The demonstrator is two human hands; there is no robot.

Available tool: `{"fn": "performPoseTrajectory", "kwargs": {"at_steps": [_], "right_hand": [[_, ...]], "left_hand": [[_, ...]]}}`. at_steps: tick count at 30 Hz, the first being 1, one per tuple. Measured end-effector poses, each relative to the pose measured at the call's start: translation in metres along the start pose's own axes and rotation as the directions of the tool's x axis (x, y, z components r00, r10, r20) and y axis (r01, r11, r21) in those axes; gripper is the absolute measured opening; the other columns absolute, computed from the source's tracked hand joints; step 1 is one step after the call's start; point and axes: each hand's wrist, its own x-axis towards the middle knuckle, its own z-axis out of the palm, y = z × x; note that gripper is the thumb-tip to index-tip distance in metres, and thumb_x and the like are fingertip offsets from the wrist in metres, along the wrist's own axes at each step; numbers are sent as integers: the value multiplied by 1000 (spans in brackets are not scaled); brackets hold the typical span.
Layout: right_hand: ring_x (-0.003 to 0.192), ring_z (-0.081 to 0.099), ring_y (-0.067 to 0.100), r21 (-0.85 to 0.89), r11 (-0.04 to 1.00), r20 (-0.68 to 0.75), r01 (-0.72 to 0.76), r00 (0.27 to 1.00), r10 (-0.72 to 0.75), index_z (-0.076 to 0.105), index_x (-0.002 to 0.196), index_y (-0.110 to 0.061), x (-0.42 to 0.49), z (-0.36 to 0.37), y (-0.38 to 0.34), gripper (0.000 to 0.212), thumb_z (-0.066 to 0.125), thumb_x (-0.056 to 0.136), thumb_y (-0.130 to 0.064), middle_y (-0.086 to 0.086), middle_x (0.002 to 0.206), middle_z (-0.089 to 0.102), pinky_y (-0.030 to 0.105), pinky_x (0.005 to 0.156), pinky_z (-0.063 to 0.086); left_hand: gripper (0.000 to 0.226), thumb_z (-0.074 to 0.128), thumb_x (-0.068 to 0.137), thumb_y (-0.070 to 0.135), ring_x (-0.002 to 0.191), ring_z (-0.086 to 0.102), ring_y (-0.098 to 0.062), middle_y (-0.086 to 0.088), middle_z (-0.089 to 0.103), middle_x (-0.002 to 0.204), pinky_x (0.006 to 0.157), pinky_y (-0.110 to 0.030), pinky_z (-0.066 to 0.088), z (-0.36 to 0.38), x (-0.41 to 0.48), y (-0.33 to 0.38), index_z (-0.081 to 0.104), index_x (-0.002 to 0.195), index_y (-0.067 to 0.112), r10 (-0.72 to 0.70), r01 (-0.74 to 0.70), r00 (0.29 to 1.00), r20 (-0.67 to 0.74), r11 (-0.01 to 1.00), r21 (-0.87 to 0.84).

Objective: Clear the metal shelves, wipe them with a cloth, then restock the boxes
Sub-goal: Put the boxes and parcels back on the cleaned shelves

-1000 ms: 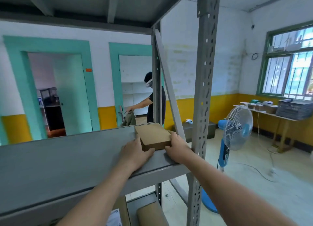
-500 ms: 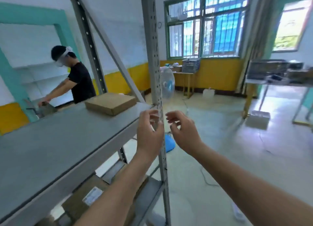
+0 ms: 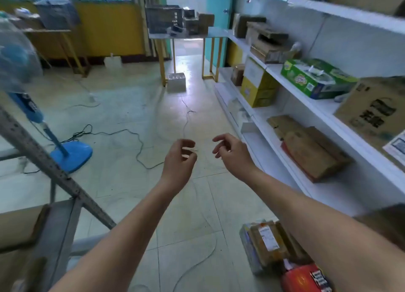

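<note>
My left hand [image 3: 180, 160] and my right hand [image 3: 233, 154] hang in front of me over the tiled floor, fingers loosely curled and apart, holding nothing. The grey metal shelf frame [image 3: 43, 160] cuts across the left edge, with a cardboard box [image 3: 17, 228] on its low level at bottom left. Packaged goods lie in a pile on the floor [image 3: 269, 245] below my right forearm. Flat brown boxes [image 3: 306, 151] rest on the white wall shelves [image 3: 341, 120] to the right.
A blue standing fan [image 3: 24, 77] stands at the left, its base [image 3: 72, 152] on the floor with cables trailing across the tiles. Tables with crates stand at the back. A green carton [image 3: 315, 79] and yellow boxes [image 3: 258, 88] fill the white shelves.
My view has swung right, away from the metal shelf and the box left on it, toward the white wall shelves. Both hands came off the box and now hang free.
</note>
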Motion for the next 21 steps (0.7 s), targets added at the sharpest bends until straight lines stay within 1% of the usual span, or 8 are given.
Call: {"fn": "performPoseTrajectory", "kwargs": {"at_steps": [5, 8, 10, 12, 14, 16, 19, 21], "right_hand": [[78, 70, 12, -34, 967, -72, -251, 966, 248, 65, 109, -19, -31, -74, 98, 29, 43, 96, -5, 2, 85, 72, 35, 78, 58], [85, 69, 15, -85, 895, -46, -439, 899, 436, 63, 112, -22, -53, -109, 184, 27, 43, 99, -9, 2, 91, 72, 39, 80, 58], [88, 69, 19, -137, 821, -6, -554, 829, 559, 62, 112, -27, -68, -127, 258, 24, 46, 99, -14, 0, 95, 71, 43, 81, 58], [97, 68, 24, -216, 743, 48, -634, 753, 656, 61, 115, -29, -78, -137, 327, 22, 52, 98, -18, 1, 104, 70, 42, 83, 56], [107, 62, 23, -279, 672, 90, -686, 678, 730, 59, 125, -23, -84, -141, 395, 28, 53, 99, -18, 2, 117, 66, 34, 85, 49], [107, 56, 18, -326, 614, 136, -719, 607, 783, 55, 132, -18, -84, -141, 468, 32, 50, 100, -16, 2, 124, 62, 28, 86, 43], [100, 57, 16, -356, 550, 166, -756, 528, 833, 52, 135, -17, -87, -130, 565, 32, 49, 103, -16, 1, 126, 59, 27, 77, 44], [106, 56, 19, -389, 504, 183, -771, 472, 862, 50, 137, -16, -93, -114, 623, 35, 51, 102, -17, 3, 130, 58, 31, 84, 46]], "left_hand": [[22, 61, 92, 6, 89, 60, -2, 10, 65, 110, 74, -18, 46, 109, -3, -27, 63, 110, 18, -115, 106, 966, 230, 993, 52], [20, 63, 92, 9, 89, 61, -6, 10, 65, 107, 71, -18, 44, 187, -18, -64, 63, 108, 21, -242, 212, 902, 356, 969, 124], [21, 63, 92, 10, 89, 60, -6, 10, 65, 107, 66, -11, 42, 241, -34, -100, 63, 112, 18, -345, 293, 847, 405, 938, 186], [21, 63, 92, 10, 90, 61, -7, 8, 65, 108, 62, -8, 41, 285, -51, -139, 63, 112, 17, -458, 401, 789, 409, 889, 221], [19, 63, 92, 11, 93, 63, -9, 9, 66, 108, 64, -13, 43, 325, -63, -180, 64, 110, 19, -566, 510, 718, 405, 824, 248], [17, 63, 92, 9, 95, 64, -12, 7, 67, 107, 71, -21, 47, 372, -74, -232, 64, 105, 20, -672, 619, 647, 361, 739, 265], [18, 64, 89, 6, 99, 65, -19, -1, 69, 108, 86, -37, 53, 434, -91, -310, 63, 98, 22, -774, 723, 548, 316, 629, 287], [17, 66, 89, 10, 99, 64, -21, -3, 68, 111, 92, -41, 53, 473, -105, -359, 61, 100, 22, -820, 747, 468, 330, 566, 347]]}}
